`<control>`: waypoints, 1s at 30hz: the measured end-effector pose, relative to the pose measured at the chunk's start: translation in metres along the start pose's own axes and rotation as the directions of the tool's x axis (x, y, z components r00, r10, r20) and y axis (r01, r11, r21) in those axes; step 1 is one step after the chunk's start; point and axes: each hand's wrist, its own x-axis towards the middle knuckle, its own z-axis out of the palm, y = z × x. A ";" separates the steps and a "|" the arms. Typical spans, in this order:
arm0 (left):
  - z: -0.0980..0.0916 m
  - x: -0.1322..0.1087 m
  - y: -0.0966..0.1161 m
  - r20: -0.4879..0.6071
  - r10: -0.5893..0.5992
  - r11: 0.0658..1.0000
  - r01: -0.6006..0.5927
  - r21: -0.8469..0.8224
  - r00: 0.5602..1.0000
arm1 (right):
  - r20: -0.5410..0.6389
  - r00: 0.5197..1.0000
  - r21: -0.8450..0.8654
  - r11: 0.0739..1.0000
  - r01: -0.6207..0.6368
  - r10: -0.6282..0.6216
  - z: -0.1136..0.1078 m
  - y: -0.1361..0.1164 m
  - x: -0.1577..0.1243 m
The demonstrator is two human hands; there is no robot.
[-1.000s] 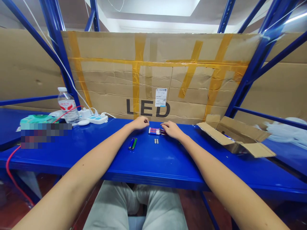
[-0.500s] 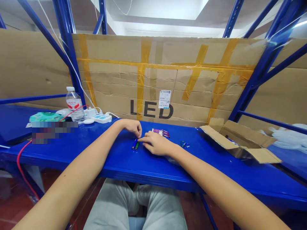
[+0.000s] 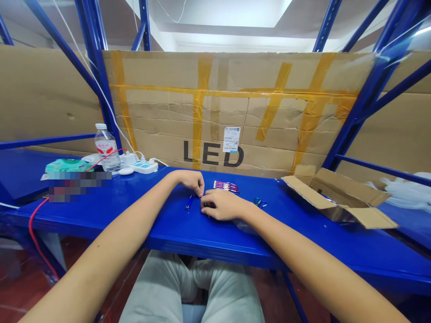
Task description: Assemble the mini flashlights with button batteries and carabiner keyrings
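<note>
Both my hands meet at the middle of the blue shelf (image 3: 134, 211). My right hand (image 3: 220, 204) is curled shut around a small green pen-like stick, of which only a dark tip shows under the fingers. My left hand (image 3: 193, 180) has its fingers pinched together, touching the right hand's fingertips; what it grips is hidden. A blue stick (image 3: 189, 202) lies on the shelf just below my left hand. A bundle of purple-red sticks (image 3: 226, 186) lies just behind my right hand.
A green and blue carabiner clip (image 3: 259, 202) lies right of my hand. An open cardboard box (image 3: 336, 197) stands at the right. A water bottle (image 3: 106, 148), power strip (image 3: 143, 167) and red cable (image 3: 37, 229) are at the left. Taped cardboard marked LED (image 3: 215, 112) walls the back.
Both hands pulled back from the purple-red bundle to the blue and green pair. My right hand has closed over the green stick; the blue one stays on the shelf.
</note>
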 end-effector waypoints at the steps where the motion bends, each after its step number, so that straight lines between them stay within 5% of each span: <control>1: 0.001 0.001 0.001 0.003 0.010 1.000 -0.010 -0.007 1.000 | 0.032 0.999 0.028 1.000 -0.009 0.008 -0.003 0.000 -0.002; 6: 0.011 0.005 0.014 0.024 0.065 0.998 -0.065 -0.007 0.998 | 0.248 0.966 0.306 0.941 -0.146 0.069 -0.031 0.022 -0.019; 10: 0.021 0.011 0.030 -0.002 0.172 0.983 -0.172 -0.063 0.985 | 0.115 0.937 0.582 0.742 -0.333 0.330 -0.059 0.067 -0.045; 14: 0.032 0.021 0.038 -0.273 0.176 0.978 -0.199 -0.057 0.946 | 0.011 0.837 0.712 0.583 -0.391 0.547 -0.061 0.104 -0.063; 18: 0.042 0.026 0.040 -0.368 0.194 0.981 -0.190 0.048 0.909 | 0.029 0.833 0.698 0.585 -0.413 0.553 -0.050 0.114 -0.062; 30: 0.051 0.033 0.039 -0.299 0.264 0.964 -0.256 0.067 0.917 | 0.078 0.880 0.615 0.672 -0.413 0.469 -0.042 0.111 -0.055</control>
